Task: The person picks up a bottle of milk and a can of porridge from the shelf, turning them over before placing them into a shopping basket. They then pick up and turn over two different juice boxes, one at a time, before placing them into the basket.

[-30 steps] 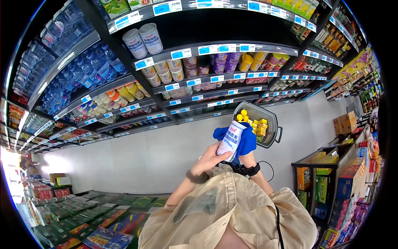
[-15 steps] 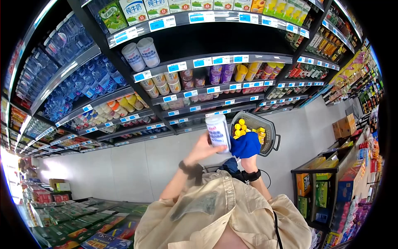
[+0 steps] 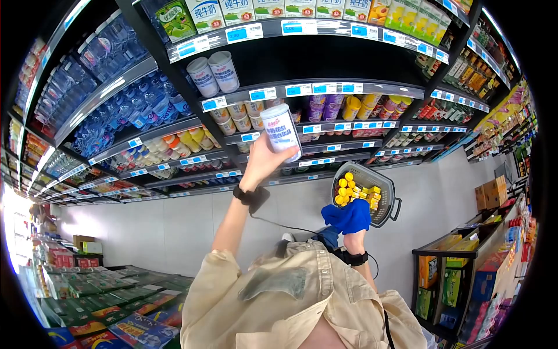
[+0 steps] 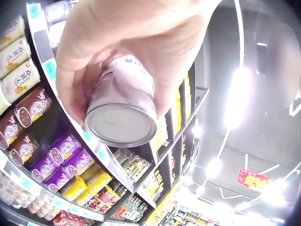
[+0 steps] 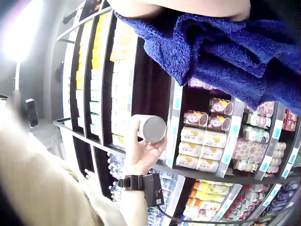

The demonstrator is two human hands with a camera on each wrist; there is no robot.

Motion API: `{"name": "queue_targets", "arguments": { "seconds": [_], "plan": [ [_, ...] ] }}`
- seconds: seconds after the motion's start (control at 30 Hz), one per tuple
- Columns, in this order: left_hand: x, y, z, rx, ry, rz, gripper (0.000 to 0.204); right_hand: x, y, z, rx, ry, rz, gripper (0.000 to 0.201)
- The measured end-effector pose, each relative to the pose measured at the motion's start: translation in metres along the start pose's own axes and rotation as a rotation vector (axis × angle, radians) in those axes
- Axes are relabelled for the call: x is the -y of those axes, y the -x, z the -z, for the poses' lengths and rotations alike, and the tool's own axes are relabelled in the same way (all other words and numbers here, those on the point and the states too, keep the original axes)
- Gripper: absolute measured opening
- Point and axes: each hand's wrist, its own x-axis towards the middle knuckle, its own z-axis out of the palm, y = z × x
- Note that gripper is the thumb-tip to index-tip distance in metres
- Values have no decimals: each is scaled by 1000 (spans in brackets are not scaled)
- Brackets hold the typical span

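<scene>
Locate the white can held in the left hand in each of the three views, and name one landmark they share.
Head: the white can is upper centre, raised by the left hand before the shelves.
Left wrist: the can fills the centre, its bottom toward the camera, fingers round it.
Right wrist: the can sits centre, small, beneath the blue cloth.
Shared landmark: the shelf of cream cups.

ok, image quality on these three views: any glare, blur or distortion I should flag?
Head view: strong fisheye, shelves bow, black vignette at the edges, can sharp. Left wrist: ceiling lights blow out, left hand close and soft, can base legible. Right wrist: blue cloth fills the top out of focus, glare top left, shelves behind slightly blurred.
</scene>
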Motion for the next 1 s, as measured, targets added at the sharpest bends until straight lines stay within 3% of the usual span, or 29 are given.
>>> {"name": "queue_targets", "arguments": {
  "seconds": [0.27, 0.37, 0.57, 0.67, 0.77, 0.8, 0.9, 1.0],
  "plan": [
    [-18, -20, 14, -92, -115, -20, 66, -3, -1, 0, 52, 28, -32, 8],
    [-20, -34, 18, -170, -261, -115, 70, -6, -3, 4, 82, -2, -19, 5],
    [-14, -106, 36, -195, -209, -175, 72, 4, -4, 8, 55, -27, -37, 6],
    [-25, -139, 39, -313, -266, -198, 72, -4, -12, 20, 83, 137, 134, 6],
    [-12, -175, 49, -311, -356, -216, 69, 8, -5, 15, 12, 114, 102, 9],
    [-13, -183, 51, -339, -407, -222, 67, 17, 0, 10, -26, -33, 9, 10],
    [-11, -202, 55, -344, -375, -119, 66, 15, 1, 25, -5, 56, 79, 11],
    [10, -224, 58, -369, -464, -95, 68, 15, 1, 27, -134, -28, 22, 10]
  ]
}}
